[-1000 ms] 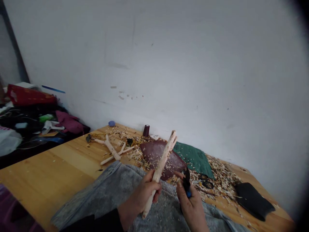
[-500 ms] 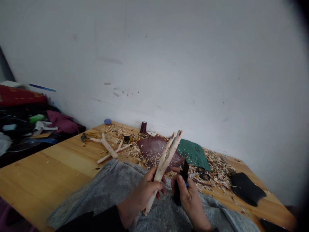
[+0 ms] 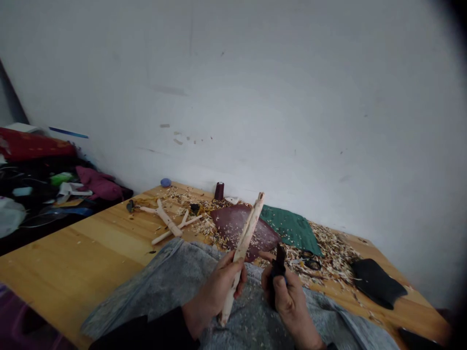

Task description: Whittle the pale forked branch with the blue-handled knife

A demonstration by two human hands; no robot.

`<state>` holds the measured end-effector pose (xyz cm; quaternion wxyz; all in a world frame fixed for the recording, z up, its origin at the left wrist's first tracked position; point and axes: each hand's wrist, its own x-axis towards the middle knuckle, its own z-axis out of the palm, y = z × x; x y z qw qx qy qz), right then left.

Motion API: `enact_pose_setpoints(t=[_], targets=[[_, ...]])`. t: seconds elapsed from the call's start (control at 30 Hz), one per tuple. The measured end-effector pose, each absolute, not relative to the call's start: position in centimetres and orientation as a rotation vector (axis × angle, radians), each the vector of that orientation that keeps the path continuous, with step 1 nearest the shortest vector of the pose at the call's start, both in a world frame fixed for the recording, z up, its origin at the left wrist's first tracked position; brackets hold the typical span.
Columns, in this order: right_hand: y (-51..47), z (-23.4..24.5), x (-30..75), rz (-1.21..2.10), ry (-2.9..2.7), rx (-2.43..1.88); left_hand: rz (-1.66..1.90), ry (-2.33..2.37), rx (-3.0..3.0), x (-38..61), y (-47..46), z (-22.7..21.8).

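Observation:
My left hand (image 3: 224, 282) is closed round a peeled wooden stick (image 3: 247, 236), pale and bare of bark, which tilts up and to the right. Its lower end shows below my fist, over the grey cloth (image 3: 193, 272). In my right hand (image 3: 288, 296) is a black utility knife (image 3: 278, 268), its dark blade pointing up. The blade is apart from the stick, to its right. My right index finger stretches toward the left. Behind the stick lies a dark red leather sheet (image 3: 237, 218) sprinkled with shavings.
Wood shavings (image 3: 333, 250) cover the table's back right. A green sheet (image 3: 292, 228), scissors (image 3: 310, 262) and a black flat piece (image 3: 377, 283) lie there. Forked peeled sticks (image 3: 168, 221) rest at the left. A thread spool (image 3: 219, 191) stands near the wall.
My left hand has turned the stick, so its forked prongs now line up and look like one. The knife stays to the right, held much as before. The view has shifted slightly.

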<state>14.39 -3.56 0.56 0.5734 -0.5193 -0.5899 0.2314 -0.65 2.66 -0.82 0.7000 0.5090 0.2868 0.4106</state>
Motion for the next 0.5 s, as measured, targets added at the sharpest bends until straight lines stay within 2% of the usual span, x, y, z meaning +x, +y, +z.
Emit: enact_pose_setpoints(t=[0.1, 0.5], targets=[[-3.68, 0.48, 14.5, 0.636, -1.399, -1.154, 0.902, 0.624, 1.11, -0.74, 2.68, -0.86], [-2.74, 0.87, 14.4, 0.541, -1.385, -1.339, 0.813, 0.583, 1.106, -0.96, 2.81, -0.8]])
